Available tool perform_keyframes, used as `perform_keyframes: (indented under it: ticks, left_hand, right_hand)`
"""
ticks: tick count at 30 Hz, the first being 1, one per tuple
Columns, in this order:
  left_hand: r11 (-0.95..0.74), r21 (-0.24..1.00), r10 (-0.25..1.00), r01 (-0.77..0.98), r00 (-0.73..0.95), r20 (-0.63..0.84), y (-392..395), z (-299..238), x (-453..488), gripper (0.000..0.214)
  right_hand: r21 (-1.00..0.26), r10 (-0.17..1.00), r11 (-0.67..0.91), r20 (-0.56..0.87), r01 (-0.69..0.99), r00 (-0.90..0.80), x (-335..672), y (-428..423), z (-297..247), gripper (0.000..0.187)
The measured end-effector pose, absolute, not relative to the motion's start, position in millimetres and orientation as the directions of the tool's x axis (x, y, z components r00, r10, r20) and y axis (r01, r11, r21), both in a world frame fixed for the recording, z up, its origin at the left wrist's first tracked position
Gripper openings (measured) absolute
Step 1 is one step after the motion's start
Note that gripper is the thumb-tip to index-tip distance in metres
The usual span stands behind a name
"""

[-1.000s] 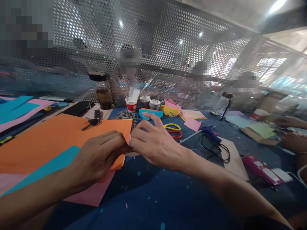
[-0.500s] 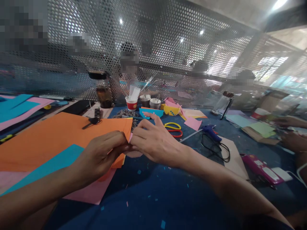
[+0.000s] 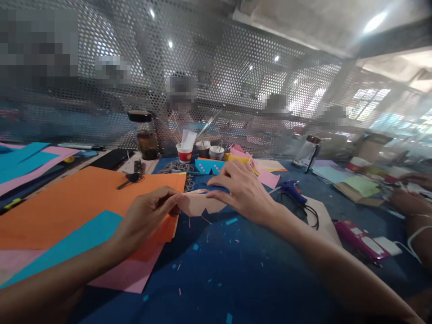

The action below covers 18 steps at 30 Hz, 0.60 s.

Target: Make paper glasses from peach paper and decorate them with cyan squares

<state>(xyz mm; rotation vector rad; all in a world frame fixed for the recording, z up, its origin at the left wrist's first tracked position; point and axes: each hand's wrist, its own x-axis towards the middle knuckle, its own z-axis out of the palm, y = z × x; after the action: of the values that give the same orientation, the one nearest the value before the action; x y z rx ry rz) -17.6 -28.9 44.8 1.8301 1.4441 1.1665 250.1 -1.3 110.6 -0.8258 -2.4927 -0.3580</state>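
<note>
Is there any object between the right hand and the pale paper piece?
No, nothing visible stands between the right hand and the pale paper piece: the thumb overlaps its right end in view, though contact is unclear. The left hand pinches the other end.

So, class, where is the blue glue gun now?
In the head view, the glue gun lies right of centre, right of the right hand, beside the beige sheet.

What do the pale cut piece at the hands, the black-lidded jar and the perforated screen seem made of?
Pale cut piece: probably matte paper or thin card, by its crisp edges. Black-lidded jar: glossy glass or clear plastic; dark contents show through. Perforated screen: likely metal, from its grey sheen.
</note>
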Motion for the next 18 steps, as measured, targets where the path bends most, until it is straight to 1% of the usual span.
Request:
perform_keyframes:
  ticks: [4, 10, 15, 18]
  left_hand:
    - [-0.226, 0.845, 0.969, 0.485, 0.024, 0.245, -29, 39, -16, 0.036]
    - [-0.252, 0.83, 0.966, 0.498, 0.085, 0.243, -31, 32, -15, 0.04]
    - [-0.237, 0.854, 0.972, 0.463, 0.108, 0.211, -30, 26, -17, 0.046]
    - [-0.273, 0.824, 0.962, 0.495, 0.152, 0.228, -31, 24, -19, 0.047]
  right_hand:
    - [0.069, 0.564, 0.76, 0.424, 0.646, -0.708, 265, -16, 87, 0.025]
    - [-0.042, 0.697, 0.666, 0.39, 0.745, -0.601, 270, -19, 60, 0.017]
    - [-0.077, 0.739, 0.634, 0.355, 0.77, -0.573, 275, -15, 59, 0.015]
    - [-0.08, 0.748, 0.631, 0.323, 0.771, -0.579, 279, -15, 62, 0.015]
